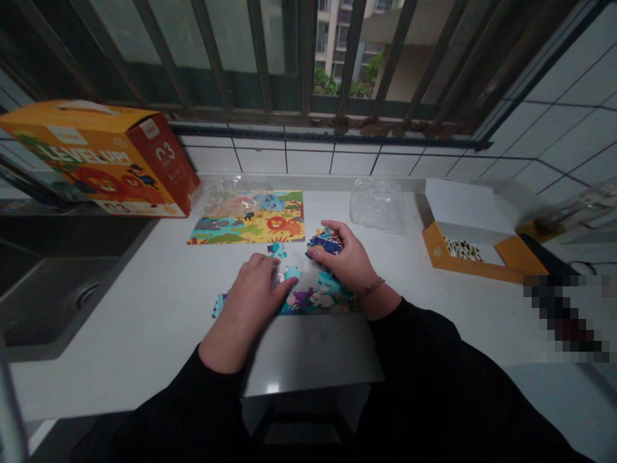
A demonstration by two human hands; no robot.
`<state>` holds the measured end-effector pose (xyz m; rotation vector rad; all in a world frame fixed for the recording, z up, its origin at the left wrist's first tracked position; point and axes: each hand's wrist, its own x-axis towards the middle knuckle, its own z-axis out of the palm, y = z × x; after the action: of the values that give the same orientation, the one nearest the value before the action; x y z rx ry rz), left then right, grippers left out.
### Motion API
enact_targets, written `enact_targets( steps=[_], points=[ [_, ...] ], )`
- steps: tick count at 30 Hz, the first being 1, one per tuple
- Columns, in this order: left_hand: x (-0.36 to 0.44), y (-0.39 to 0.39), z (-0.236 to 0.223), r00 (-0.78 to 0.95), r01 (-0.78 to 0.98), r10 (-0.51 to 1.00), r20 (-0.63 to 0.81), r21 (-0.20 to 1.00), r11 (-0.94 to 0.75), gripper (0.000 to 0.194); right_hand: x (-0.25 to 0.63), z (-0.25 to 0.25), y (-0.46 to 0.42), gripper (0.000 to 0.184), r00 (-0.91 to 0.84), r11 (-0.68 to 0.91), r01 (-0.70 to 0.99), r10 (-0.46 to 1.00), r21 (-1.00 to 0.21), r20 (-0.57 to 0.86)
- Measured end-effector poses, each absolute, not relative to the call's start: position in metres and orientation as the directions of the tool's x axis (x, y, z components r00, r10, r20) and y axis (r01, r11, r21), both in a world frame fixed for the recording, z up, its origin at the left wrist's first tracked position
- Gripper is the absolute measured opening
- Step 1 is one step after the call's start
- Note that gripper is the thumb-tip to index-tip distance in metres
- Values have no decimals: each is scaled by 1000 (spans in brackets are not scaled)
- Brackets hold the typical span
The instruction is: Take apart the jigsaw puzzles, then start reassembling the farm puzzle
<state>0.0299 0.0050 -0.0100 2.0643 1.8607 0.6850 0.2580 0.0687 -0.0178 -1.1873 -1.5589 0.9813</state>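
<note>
Low over the counter, my left hand [253, 286] is curled with its thumb and index finger at a light blue jigsaw piece [292, 272]. My right hand [349, 257] grips a small stack of dark blue jigsaw pieces [326, 242] between thumb and fingers. Below both hands lies a partly joined jigsaw puzzle [303, 300] with a white rabbit and purple and teal shapes; my hands cover parts of it. One loose teal piece [276, 249] sits just beyond my left fingers. Another patterned piece [219, 305] shows at the left of my left hand.
A yellow animal picture sheet [245, 229] lies behind my hands, partly under a clear plastic bag [231, 196]. A second plastic bag [377, 204] is farther right. An orange box [101, 157] stands left, above the sink [62, 334]. At right sits an opened small box [482, 254] with pieces inside.
</note>
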Motion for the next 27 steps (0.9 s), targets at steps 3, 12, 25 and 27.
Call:
enact_targets(
  steps=[3,12,25,27],
  points=[
    [30,4,-13,106,911,988,113,387,-142,40,258,-23,70,86,-250,331,415,937,-847,244],
    [28,9,-17,82,877,996,40,471,-92,31,256,-32,74,81,-458,543,474,824,-693,333],
    [29,7,-6,-8,754,995,101,654,-61,47,258,-17,66,72,-399,357,473,902,-805,166],
    [27,7,-6,-32,736,994,101,675,-45,45,257,-15,65,78,-419,296,378,900,-877,123]
  ],
)
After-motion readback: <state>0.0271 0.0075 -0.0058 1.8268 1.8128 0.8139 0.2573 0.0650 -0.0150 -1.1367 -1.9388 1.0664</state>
